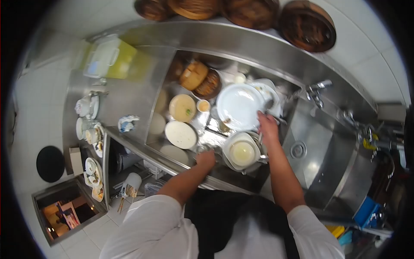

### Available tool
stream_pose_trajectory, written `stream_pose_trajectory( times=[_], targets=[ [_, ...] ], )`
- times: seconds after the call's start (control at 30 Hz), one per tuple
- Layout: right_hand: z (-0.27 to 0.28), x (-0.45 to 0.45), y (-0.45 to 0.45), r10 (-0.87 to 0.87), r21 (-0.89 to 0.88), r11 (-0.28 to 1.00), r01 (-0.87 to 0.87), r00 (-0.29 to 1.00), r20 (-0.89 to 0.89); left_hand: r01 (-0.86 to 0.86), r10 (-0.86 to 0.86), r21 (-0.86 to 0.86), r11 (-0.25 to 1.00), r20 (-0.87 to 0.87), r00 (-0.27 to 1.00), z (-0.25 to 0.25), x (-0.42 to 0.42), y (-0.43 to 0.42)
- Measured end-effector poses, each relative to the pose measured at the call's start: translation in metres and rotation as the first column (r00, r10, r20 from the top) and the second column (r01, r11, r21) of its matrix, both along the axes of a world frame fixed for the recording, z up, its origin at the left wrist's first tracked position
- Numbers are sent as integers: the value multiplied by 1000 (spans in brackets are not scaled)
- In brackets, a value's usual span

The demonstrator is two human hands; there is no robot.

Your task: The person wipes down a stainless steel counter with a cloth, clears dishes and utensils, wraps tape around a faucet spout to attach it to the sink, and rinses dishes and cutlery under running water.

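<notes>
My right hand (268, 128) is closed over the right edge of a large white plate (237, 103). It grips what looks like a metal spoon (268, 104), whose bowl points away from me. Below that hand sits a stack of white bowls, the top bowl (242, 154) holding pale liquid. My left hand (206, 159) is at the sink's near edge, fingers curled by a shiny, clear item that is too blurred to name. A white oval dish (181, 134) and a round tan dish (182, 108) with green scraps lie beyond it. A small orange-filled cup (203, 105) stands nearby.
Bamboo steamers (194, 76) lie at the sink's back left; more steamer baskets (307, 26) line the ledge above. To the right are a second basin with a drain (298, 150) and a faucet (318, 90). A yellow tub (111, 58) and dirty dishes (92, 172) are left.
</notes>
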State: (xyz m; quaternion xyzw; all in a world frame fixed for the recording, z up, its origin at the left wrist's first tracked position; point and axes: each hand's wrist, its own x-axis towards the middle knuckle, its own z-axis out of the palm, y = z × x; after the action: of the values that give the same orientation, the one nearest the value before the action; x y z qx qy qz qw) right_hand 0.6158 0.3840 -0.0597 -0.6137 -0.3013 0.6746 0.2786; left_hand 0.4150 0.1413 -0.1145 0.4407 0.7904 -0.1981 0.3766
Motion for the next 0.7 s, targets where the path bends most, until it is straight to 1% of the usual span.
stream_pose_trajectory(
  times=[0.03, 0.07, 0.1, 0.13, 0.17, 0.2, 0.23, 0.3, 0.33, 0.37, 0.4, 0.43, 0.47, 0.5, 0.53, 0.57, 0.6, 0.63, 0.67, 0.7],
  targets=[
    [1, 5, 6, -47, -99, 995, 33, 989, -141, 12, -11, 40, 999, -32, 999, -8, -2, -6],
    [14, 5, 13, -110, -212, 976, 59, 965, -236, -24, 25, 68, 997, -16, 1000, -20, -8, -9],
    [18, 7, 17, -138, -259, 965, 47, 928, -346, -54, 53, 94, 994, 9, 999, -28, -12, -11],
    [18, 8, 22, -124, -275, 961, 21, 924, -363, -67, 68, 114, 991, -3, 998, -28, -16, -10],
    [22, 8, 25, -113, -293, 956, -2, 920, -376, -27, 23, 99, 995, 35, 999, -26, -20, -9],
    [26, 10, 26, -27, -208, 977, -52, 933, -359, 17, -23, 86, 996, 75, 997, -25, -24, -7],
    [34, 11, 27, 57, -121, 987, -103, 941, -334, 9, -16, 105, 994, 69, 998, -17, -27, -3],
    [28, 13, 33, 92, -63, 991, -117, 946, -310, 150, -164, 111, 982, 129, 978, 12, -46, 4],
    [26, 10, 37, 62, -61, 995, -80, 963, -261, 126, -139, 122, 985, 109, 984, 14, -56, 5],
    [21, 10, 40, 7, -72, 997, -30, 954, -298, 146, -164, 127, 981, 140, 976, 14, -64, 7],
    [29, 4, 41, -22, -73, 997, 3, 969, -248, 170, -192, 132, 977, 174, 966, 16, -79, 6],
    [19, 3, 45, -61, -88, 996, 33, 936, -346, 150, -172, 139, 979, 164, 971, 31, -99, 6],
    [24, -2, 45, -81, -87, 995, 53, 929, -361, 163, -227, 230, 960, 289, 930, 56, -119, 12],
    [22, -3, 45, -100, -98, 993, 67, 918, -384, 169, -296, 320, 932, 408, 864, 75, -141, 18],
    [24, -6, 41, -122, -109, 990, 84, 907, -403, 170, -401, 428, 887, 536, 743, 84, -170, 23],
    [25, -7, 38, -142, -115, 988, 103, 895, -422, 172, -411, 439, 882, 536, 737, 74, -187, 24],
    [27, -9, 34, -131, -105, 990, 91, 865, -484, -107, -188, 262, 959, 871, 453, 65, -203, 27],
    [27, -12, 31, -112, -91, 993, 75, 831, -545, -279, 34, -23, 960, 999, 34, 56, -219, 30],
    [29, -18, 27, -163, -38, 986, 164, 871, -464, -287, 16, -6, 958, 999, 34, 55, -229, 36],
    [30, -24, 22, -209, 21, 972, 235, 900, -382, -257, 137, -163, 952, 984, -115, 56, -231, 43]
  ],
)
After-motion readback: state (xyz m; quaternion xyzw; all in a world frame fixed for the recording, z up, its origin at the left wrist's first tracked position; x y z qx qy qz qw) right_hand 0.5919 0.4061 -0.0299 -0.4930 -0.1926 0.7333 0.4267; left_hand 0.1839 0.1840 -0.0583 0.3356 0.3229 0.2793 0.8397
